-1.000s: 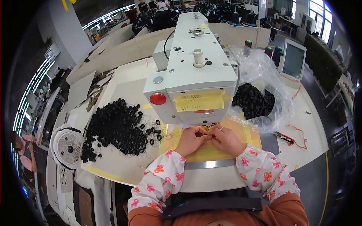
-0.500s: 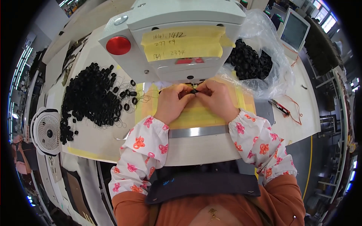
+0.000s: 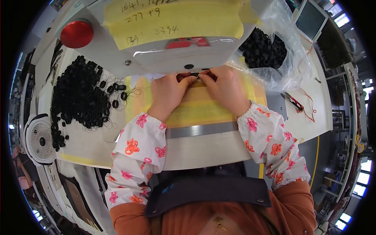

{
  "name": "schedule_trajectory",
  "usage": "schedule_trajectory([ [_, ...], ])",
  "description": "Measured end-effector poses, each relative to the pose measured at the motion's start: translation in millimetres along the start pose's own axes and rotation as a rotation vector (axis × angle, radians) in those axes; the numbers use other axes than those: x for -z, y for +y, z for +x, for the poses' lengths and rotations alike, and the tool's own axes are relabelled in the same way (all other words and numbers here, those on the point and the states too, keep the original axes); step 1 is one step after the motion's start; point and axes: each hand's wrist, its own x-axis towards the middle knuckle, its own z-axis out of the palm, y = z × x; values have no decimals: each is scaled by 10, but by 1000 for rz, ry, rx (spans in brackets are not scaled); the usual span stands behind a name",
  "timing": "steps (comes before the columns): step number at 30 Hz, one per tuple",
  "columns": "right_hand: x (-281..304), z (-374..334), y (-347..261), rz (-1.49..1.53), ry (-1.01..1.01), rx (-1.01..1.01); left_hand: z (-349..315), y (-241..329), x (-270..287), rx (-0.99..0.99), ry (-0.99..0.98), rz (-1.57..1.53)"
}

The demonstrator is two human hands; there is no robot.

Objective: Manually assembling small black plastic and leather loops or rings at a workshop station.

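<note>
Both my hands are under the head of a white sewing machine (image 3: 156, 60), at its needle area. My left hand (image 3: 169, 92) is closed, thumb and fingers pinching one side of a small black band loop (image 3: 194, 74). From the other side, my right hand (image 3: 228, 87) pinches the same loop, its thumb pointing inward. Most of the loop is hidden by my fingertips and the machine. Left of my hands lies a heap of black band loops (image 3: 80, 96) trailing loose threads. More black loops (image 3: 264, 51) fill a clear plastic bag (image 3: 288, 76) at the right.
Yellow tape (image 3: 196, 111) covers the work surface below my hands, with a metal strip (image 3: 201, 130) at its near edge. Red-handled thread snips (image 3: 293, 102) lie at the right with an orange cord (image 3: 313, 111). A white fan (image 3: 40, 140) stands at far left.
The view has shifted closer to the machine, which looks larger. My hands are deeper under its head, and the loop between my fingers is now more hidden.
</note>
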Motion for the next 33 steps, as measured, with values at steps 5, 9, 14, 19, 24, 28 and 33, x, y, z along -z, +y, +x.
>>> schedule_trajectory([
  [5, -18, 8, 48, -5, 26, 31, 33, -98, -48, 76, -65, -118],
  [9, -2, 10, 33, -30, 8, 42, 37, -84, -18, 79, -93, -90],
  [14, -24, 6, 69, 4, 15, 54, 62, -60, 30, 20, -100, -65],
  [19, 10, 41, 79, -22, -25, 40, 79, -24, 35, 67, -136, -2],
  [24, 26, 67, 44, -59, -71, 9, 71, -57, 79, 109, -181, 63],
  [28, 2, 77, 58, -29, -52, 10, 75, -24, 108, 141, -240, 47],
  [33, -29, 75, 29, -64, -53, 26, 46, -29, 157, 160, -242, 13],
])
